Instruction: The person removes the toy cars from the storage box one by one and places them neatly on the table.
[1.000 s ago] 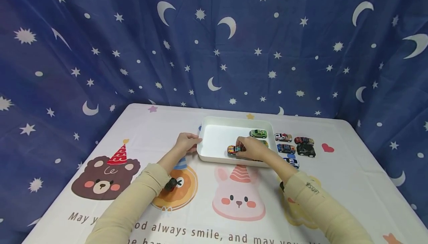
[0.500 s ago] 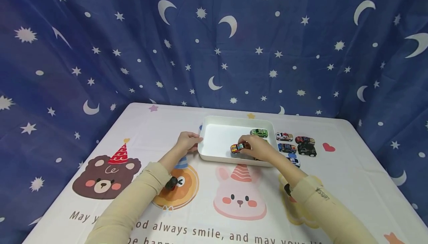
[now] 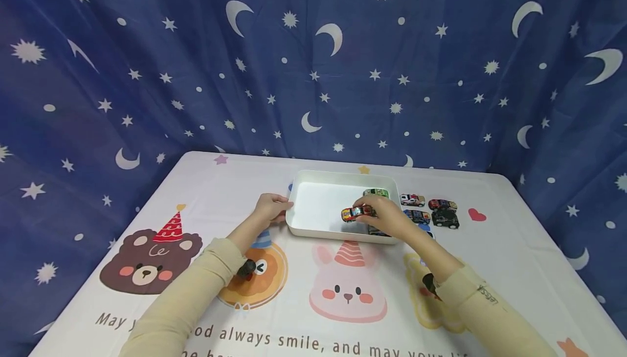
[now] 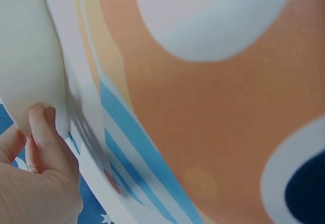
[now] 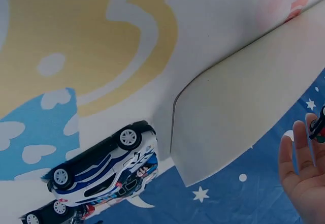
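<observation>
My left hand (image 3: 271, 208) pinches the left wall of a white tray (image 3: 313, 234); in the left wrist view, the fingers of this hand (image 4: 48, 165) lie against the tray wall (image 4: 30, 56). With my right hand (image 3: 384, 215) I hold a red-and-yellow toy car (image 3: 350, 214) over the right half of the tray. Only an edge of that car (image 5: 319, 130) shows beside the right hand (image 5: 304, 178) in the right wrist view. A green toy car (image 3: 376, 191) and a dark toy car (image 3: 376, 231) are in the tray, partly covered by my right hand.
Right of the tray stand several toy cars: a white-and-red one (image 3: 413, 200), a blue one (image 3: 417, 216), a red one (image 3: 443, 204), a black one (image 3: 446, 219) and a white-and-blue one (image 5: 114, 168). A starry blue curtain (image 3: 313, 74) hangs behind the table.
My right hand has raised the red-and-yellow car from low in the tray and shifted it right, now overlapping the green car. My left hand stays on the tray.
</observation>
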Available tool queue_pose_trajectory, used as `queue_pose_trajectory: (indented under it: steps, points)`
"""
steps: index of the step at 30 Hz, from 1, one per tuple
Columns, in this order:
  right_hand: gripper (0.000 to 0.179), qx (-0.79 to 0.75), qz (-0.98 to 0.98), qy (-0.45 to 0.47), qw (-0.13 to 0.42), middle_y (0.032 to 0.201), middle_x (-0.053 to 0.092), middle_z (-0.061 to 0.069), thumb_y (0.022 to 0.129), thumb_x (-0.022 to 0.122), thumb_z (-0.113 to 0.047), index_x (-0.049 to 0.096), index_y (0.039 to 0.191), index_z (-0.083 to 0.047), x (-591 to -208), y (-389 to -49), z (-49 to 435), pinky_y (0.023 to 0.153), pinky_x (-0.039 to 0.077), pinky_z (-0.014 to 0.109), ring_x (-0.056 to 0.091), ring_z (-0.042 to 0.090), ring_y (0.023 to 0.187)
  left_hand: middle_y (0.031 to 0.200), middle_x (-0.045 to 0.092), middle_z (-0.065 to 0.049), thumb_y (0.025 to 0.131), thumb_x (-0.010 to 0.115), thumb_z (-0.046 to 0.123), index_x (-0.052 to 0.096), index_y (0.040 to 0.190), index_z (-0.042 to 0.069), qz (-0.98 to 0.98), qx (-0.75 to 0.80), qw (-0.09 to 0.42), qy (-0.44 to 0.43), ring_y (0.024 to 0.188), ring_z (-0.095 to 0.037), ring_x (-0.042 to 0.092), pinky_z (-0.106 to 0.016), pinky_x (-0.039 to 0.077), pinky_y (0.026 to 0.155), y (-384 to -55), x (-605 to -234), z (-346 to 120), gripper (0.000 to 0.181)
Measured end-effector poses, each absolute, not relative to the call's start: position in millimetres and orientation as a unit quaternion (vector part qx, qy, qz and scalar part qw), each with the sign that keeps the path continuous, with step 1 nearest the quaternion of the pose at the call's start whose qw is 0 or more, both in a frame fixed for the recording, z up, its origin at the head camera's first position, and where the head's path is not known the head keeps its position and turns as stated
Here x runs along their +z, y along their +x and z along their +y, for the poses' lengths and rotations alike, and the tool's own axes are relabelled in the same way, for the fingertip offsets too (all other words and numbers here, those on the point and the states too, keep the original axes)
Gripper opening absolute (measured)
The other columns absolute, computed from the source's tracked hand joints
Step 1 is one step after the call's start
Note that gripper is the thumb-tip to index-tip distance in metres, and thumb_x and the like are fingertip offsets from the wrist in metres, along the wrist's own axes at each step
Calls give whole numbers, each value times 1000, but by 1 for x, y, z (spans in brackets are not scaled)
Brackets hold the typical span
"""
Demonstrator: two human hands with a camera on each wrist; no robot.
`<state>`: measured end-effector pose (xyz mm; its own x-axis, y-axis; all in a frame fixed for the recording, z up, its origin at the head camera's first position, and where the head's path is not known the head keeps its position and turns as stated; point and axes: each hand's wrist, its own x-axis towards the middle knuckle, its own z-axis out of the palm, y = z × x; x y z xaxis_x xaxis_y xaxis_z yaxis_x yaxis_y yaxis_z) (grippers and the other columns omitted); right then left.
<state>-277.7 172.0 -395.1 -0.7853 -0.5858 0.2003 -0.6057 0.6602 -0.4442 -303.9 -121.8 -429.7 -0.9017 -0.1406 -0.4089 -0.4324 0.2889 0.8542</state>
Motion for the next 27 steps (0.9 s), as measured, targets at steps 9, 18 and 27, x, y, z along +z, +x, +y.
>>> queue_pose_trajectory:
  steps: [9, 18, 27]
  points:
    - [31, 244, -913, 324, 41, 111, 62, 12, 83, 71, -15, 64, 111, -3, -392, -268, 184, 85, 54, 40, 61, 27, 101, 80, 61, -4, 87, 68, 17, 63, 110, 3, 793, 568, 131, -178, 54, -4, 54, -14, 49, 49, -306, -432, -118, 28]
    - [33, 227, -916, 328, 49, 113, 63, 14, 82, 71, -16, 64, 111, -2, -389, -259, 194, 85, 54, 41, 61, 29, 103, 81, 63, -5, 88, 66, 17, 62, 111, 1, 791, 574, 123, -172, 53, -4, 54, -14, 48, 49, -304, -430, -121, 28]
    - [28, 198, -925, 319, 61, 110, 66, 13, 81, 72, -11, 67, 108, -4, -390, -250, 212, 87, 53, 44, 61, 32, 105, 80, 63, -4, 89, 64, 16, 62, 112, 0, 785, 584, 122, -163, 54, -3, 55, -15, 50, 50, -302, -431, -124, 28]
